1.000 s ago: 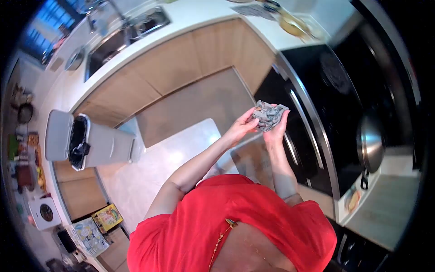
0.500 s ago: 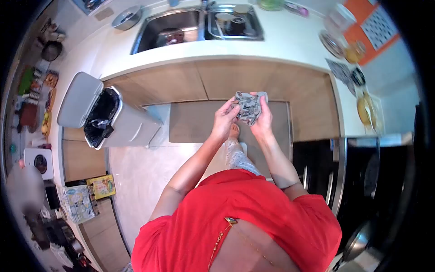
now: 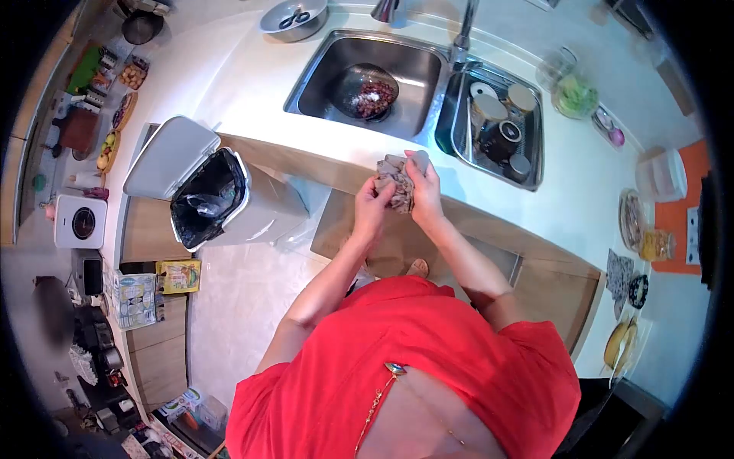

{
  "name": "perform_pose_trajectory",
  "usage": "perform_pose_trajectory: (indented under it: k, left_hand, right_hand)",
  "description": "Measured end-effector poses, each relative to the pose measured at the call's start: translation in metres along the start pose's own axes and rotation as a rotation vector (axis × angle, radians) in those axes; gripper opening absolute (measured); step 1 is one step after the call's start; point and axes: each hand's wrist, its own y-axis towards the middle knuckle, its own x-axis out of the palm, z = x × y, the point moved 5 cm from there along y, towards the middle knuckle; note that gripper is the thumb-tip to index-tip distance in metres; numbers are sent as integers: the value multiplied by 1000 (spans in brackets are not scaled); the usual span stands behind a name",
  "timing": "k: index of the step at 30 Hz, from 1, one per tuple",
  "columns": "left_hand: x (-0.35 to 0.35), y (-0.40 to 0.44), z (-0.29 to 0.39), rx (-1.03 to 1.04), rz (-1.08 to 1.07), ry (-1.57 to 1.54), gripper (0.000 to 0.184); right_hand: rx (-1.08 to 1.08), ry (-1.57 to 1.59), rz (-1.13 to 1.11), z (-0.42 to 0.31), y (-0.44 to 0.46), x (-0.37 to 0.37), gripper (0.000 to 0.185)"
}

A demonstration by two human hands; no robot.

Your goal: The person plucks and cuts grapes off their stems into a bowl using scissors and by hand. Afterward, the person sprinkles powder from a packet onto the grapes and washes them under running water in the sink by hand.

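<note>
Left hand (image 3: pixel 371 209) and right hand (image 3: pixel 426 194) are both closed on the same crumpled grey-brown cloth (image 3: pixel 397 180), thumbs and fingers pinching it from either side. It's bunched up between them, out in front of the red top (image 3: pixel 428 344), right around the front edge of the desk (image 3: pixel 229 88) as seen from above. Can't tell if it's actually touching that edge, tbh. Off to the left there's a grey bin (image 3: pixel 271 214) with its lid (image 3: pixel 172 157) flipped open, a black liner (image 3: pixel 187 218) inside and some clear plastic (image 3: pixel 210 203) sitting in that. Just past the hands is a double sink (image 3: pixel 420 76): the left basin has a strainer (image 3: pixel 348 88) with small reddish bits, and the right one has a rack holding cups and a dark mug (image 3: pixel 501 140). Left of the sink, a metal bowl (image 3: pixel 306 32) has black-handled scissors (image 3: pixel 294 17) in it. Some greens (image 3: pixel 576 97) sit near the right basin.
</note>
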Motion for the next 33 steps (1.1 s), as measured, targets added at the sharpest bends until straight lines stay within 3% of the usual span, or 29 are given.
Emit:
perform_pose_trajectory:
  k: [8, 10, 13, 16, 19, 21, 23, 24, 26, 27, 28, 29, 30, 32, 33]
  left_hand:
    - [-95, 158, 65, 36, -82, -109, 20]
    - [-127, 199, 92, -26, 10, -4, 20]
    - [-181, 262, 147, 171, 56, 87, 19]
    - [-244, 323, 179, 266, 168, 116, 15]
    - [-293, 367, 185, 190, 301, 297, 31]
    - [-305, 384, 175, 135, 332, 365, 39]
    - [-309, 382, 178, 300, 504, 751, 62]
    - [-301, 376, 177, 288, 503, 753, 62]
    - [-263, 350, 192, 350, 655, 926, 81]
    - [-240, 342, 198, 302, 701, 1063, 83]
    - [-225, 333, 202, 251, 746, 1205, 84]
    - [-222, 328, 195, 443, 682, 1283, 81]
    - [-215, 324, 191, 443, 678, 1286, 81]
    - [-183, 323, 177, 603, 406, 1234, 76]
    - [-161, 327, 171, 555, 293, 1129, 68]
  right_hand:
    - [31, -254, 50, 39, 124, 40, 31]
    - [53, -237, 67, 62, 164, 45, 33]
    - [224, -255, 213, 93, 217, 50, 38]
    - [243, -420, 401, 138, 276, -1, 46]
    - [445, -683, 639, 161, 307, -55, 50]
    - [479, -682, 689, 172, 319, -74, 53]
    - [539, -768, 719, 182, 331, -90, 53]
    - [549, -771, 725, 193, 337, -103, 53]
    - [-93, -971, 782, 174, 358, -116, 51]
    - [-256, -620, 827, 141, 351, -93, 51]
    - [-333, -504, 848, 99, 345, -73, 51]
    - [-404, -390, 868, 62, 339, -55, 52]
    - [-430, -354, 916, 26, 335, -49, 50]
    - [-465, -305, 1021, -31, 336, -64, 54]
    - [-551, -317, 954, -51, 339, -87, 54]
